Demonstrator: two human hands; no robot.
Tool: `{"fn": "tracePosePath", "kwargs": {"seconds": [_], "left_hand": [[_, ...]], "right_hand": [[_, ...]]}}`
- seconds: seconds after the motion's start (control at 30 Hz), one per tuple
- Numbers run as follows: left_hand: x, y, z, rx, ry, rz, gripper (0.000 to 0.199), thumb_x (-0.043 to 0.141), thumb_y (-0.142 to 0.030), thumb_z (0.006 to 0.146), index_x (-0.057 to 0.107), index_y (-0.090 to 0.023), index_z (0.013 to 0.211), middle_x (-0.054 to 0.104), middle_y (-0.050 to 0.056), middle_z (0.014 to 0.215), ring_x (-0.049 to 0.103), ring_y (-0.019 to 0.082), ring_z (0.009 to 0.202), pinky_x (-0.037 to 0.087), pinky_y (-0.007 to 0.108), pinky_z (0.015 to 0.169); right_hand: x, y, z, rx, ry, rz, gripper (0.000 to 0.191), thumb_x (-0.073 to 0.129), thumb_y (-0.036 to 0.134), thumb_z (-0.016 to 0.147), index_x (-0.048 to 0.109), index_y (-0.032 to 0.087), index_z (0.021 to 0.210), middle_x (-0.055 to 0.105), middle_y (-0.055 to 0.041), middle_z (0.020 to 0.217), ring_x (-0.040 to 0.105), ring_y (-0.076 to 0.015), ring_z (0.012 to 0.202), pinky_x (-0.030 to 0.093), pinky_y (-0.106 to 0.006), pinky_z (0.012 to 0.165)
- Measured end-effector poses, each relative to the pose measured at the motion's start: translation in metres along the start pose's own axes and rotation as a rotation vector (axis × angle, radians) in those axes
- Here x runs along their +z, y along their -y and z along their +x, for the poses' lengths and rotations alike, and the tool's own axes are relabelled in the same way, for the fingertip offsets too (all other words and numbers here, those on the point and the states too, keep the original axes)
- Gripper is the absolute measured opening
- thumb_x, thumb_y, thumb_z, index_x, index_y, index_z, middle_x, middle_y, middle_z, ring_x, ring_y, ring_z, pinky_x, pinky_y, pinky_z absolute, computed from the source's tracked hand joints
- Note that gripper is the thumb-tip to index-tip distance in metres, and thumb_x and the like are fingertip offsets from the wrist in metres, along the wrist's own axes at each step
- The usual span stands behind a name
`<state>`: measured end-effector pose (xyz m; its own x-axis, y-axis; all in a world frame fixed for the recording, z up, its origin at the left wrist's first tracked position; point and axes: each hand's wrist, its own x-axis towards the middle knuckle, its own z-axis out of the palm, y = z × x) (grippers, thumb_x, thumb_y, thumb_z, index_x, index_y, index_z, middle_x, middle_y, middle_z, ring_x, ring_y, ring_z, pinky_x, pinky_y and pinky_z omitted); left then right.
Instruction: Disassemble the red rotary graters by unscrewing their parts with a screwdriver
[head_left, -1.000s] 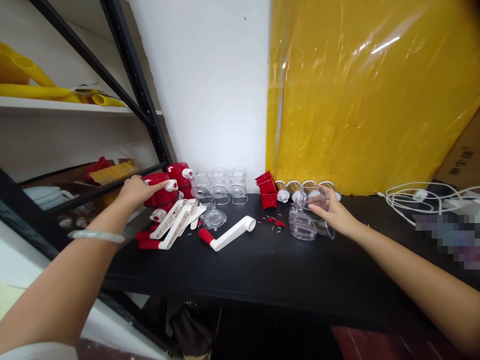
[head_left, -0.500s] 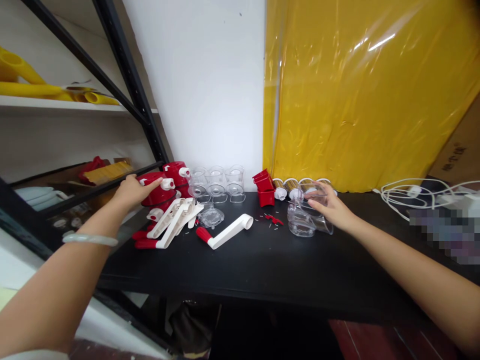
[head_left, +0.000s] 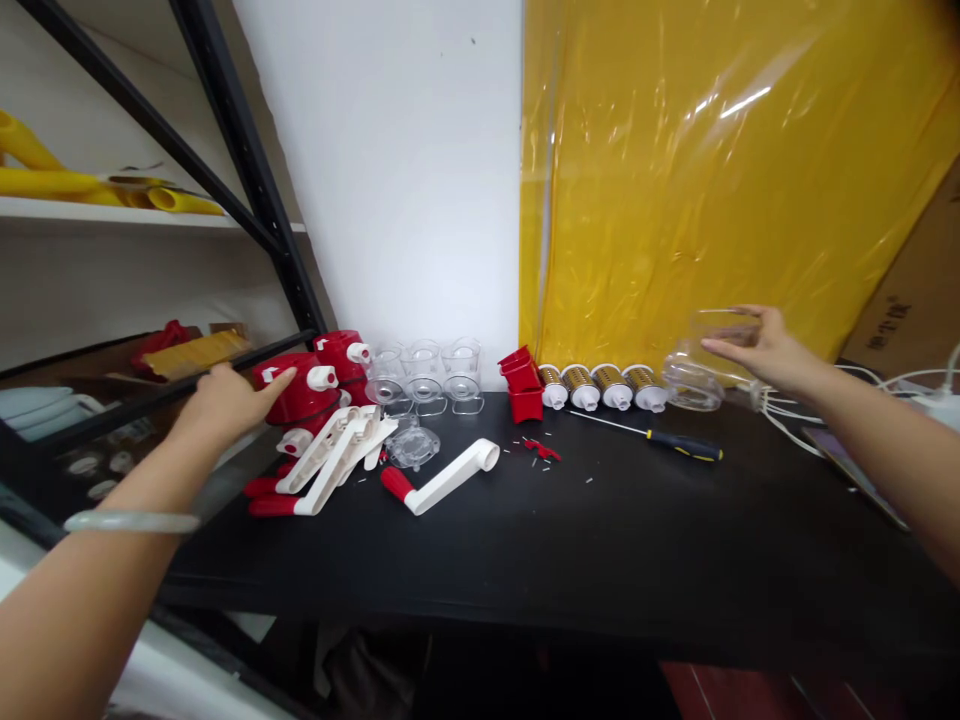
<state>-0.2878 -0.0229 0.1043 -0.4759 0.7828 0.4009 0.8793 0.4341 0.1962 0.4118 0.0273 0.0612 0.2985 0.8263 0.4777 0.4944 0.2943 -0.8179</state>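
Observation:
My left hand is at the far left with its thumb stretched along a red plastic housing with a white knob; its other fingers curl round the side, partly hidden. A second red housing stands just behind. My right hand grips a clear plastic hopper by its upper rim, at the back right of the table beside the row of grater drums. Below this row lies a screwdriver with a dark blue and yellow handle.
White crank handles with red grips lie near the left; another crank lies mid-table. Clear hoppers stand along the wall. A clear disc, red trays, a small red part and scattered pins lie about. White cables run at right.
My right hand has carried the clear hopper to the right and back, uncovering the drums and the screwdriver. My left hand stays at the red housing.

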Motion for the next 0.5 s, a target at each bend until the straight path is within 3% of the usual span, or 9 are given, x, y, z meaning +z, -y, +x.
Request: {"fn": "tracePosePath", "kwargs": {"seconds": [0.1, 0.17, 0.27, 0.4, 0.5], "left_hand": [[-0.015, -0.015, -0.039, 0.126, -0.351, 0.136, 0.092, 0.029, -0.075, 0.079, 0.036, 0.003, 0.128, 0.048, 0.032, 0.127, 0.048, 0.044, 0.116, 0.042, 0.051, 0.091], [-0.024, -0.033, -0.065, 0.265, -0.442, 0.127, 0.081, 0.028, -0.069, 0.084, 0.039, -0.003, 0.130, 0.049, 0.028, 0.126, 0.047, 0.041, 0.118, 0.040, 0.050, 0.095], [-0.028, -0.065, -0.095, 0.501, -0.359, 0.031, 0.067, 0.035, -0.064, 0.085, 0.049, -0.011, 0.122, 0.057, 0.018, 0.112, 0.050, 0.034, 0.114, 0.038, 0.043, 0.101], [-0.014, -0.103, -0.116, 0.672, -0.042, -0.145, 0.062, 0.043, -0.067, 0.081, 0.057, -0.017, 0.115, 0.059, 0.014, 0.112, 0.056, 0.032, 0.109, 0.042, 0.040, 0.096], [0.007, -0.123, -0.125, 0.716, 0.193, -0.225, 0.063, 0.046, -0.069, 0.078, 0.059, -0.021, 0.116, 0.061, 0.014, 0.115, 0.060, 0.033, 0.103, 0.044, 0.043, 0.091]], "right_hand": [[-0.018, -0.025, 0.014, 0.083, -0.013, -0.101, 0.080, 0.085, 0.020, 0.059, 0.038, 0.019, 0.123, 0.063, -0.0235, 0.113, 0.064, -0.0256, 0.097, 0.050, -0.040, 0.082], [-0.024, -0.044, 0.019, 0.144, -0.019, -0.119, 0.083, 0.086, 0.018, 0.056, 0.039, 0.018, 0.124, 0.060, -0.0259, 0.116, 0.064, -0.0266, 0.095, 0.051, -0.041, 0.079], [-0.025, -0.068, 0.026, 0.213, -0.006, -0.110, 0.081, 0.085, 0.019, 0.055, 0.041, 0.017, 0.124, 0.057, -0.0267, 0.122, 0.064, -0.0266, 0.093, 0.051, -0.042, 0.078], [-0.018, -0.081, 0.031, 0.221, 0.023, -0.103, 0.073, 0.083, 0.023, 0.060, 0.046, 0.015, 0.122, 0.059, -0.0263, 0.122, 0.065, -0.0250, 0.093, 0.051, -0.040, 0.080], [-0.009, -0.081, 0.031, 0.093, -0.029, -0.125, 0.064, 0.082, 0.023, 0.061, 0.052, 0.012, 0.117, 0.066, -0.0250, 0.107, 0.067, -0.0255, 0.083, 0.054, -0.038, 0.071]]}}
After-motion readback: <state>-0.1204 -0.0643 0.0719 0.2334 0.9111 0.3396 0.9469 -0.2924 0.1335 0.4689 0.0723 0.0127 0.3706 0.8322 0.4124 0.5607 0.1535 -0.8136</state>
